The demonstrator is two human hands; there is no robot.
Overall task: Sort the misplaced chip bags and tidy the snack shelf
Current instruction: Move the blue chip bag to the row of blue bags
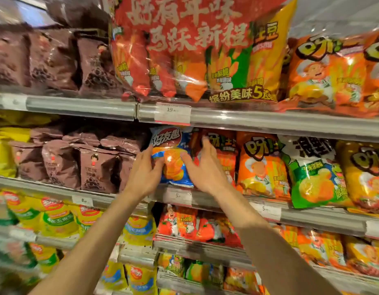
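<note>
I see both hands on the blue bag (pixel 173 158) standing on the middle shelf (pixel 227 199): left hand (pixel 145 174) grasping its edge, right hand (pixel 205 167) flat, released.

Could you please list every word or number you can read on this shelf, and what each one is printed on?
"好友趣": blue chip bag between both hands.
"缤纷美味5": big multipack on the top shelf.
"19": price tag under the multipack.
"5": price tag below the blue bag.
Brown bags: print too blurred to read.
</note>
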